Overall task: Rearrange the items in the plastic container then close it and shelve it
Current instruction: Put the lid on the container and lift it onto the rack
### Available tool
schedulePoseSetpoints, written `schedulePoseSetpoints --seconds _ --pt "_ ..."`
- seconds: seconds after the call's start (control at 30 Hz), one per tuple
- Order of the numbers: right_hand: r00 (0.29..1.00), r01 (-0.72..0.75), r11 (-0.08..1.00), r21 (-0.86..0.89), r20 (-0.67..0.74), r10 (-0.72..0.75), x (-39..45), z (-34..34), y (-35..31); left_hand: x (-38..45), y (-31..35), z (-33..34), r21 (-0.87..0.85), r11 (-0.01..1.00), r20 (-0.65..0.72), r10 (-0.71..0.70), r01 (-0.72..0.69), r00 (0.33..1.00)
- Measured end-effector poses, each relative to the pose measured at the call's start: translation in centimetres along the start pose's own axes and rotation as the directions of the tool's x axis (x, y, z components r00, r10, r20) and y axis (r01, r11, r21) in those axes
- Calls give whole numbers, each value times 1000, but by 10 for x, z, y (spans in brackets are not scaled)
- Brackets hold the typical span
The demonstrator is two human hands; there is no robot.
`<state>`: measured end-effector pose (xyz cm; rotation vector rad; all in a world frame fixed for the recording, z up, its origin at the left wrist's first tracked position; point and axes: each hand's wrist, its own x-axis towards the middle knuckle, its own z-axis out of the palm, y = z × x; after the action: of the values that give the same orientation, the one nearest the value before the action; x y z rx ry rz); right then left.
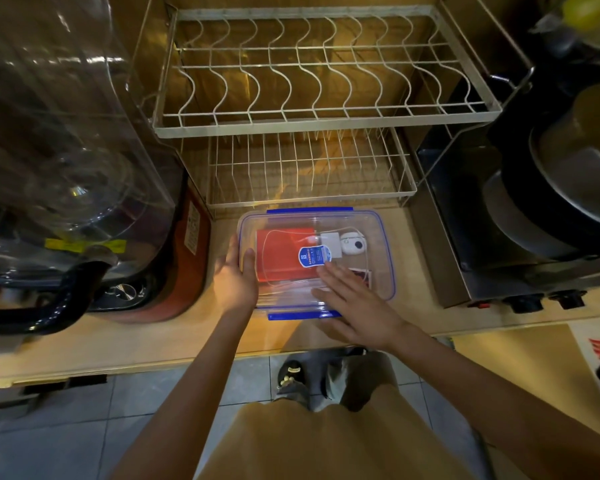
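A clear plastic container [383,237] with blue clips sits on the wooden counter in front of the wire rack. Its transparent lid [368,223], bearing a blue sticker [314,256], lies on top. Through it I see a red booklet [281,251], a white charger block [331,242], a round white device [354,243] and a thin white cable. My left hand [235,277] rests against the container's left side, thumb over the lid edge. My right hand [355,304] lies flat on the lid's near right part, fingers spread.
A two-tier wire dish rack [312,123] stands behind the container. A large clear-domed appliance [66,168] and a red pot [187,265] crowd the left. Dark pans on a metal appliance [534,209] fill the right. The counter edge [187,362] runs near my legs.
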<state>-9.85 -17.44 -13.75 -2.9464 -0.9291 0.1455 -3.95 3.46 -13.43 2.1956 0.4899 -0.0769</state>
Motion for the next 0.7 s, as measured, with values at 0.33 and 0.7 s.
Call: schedulePoseSetpoints --seconds 0.33,0.7 --pt "997 -27 992 121 74 18 0 -9 0 0 0 0 4 1000 2 0 0 1000" --pt "527 -657 486 576 -110 843 0 -18 19 0 0 -2 -3 1000 33 2 -2 999"
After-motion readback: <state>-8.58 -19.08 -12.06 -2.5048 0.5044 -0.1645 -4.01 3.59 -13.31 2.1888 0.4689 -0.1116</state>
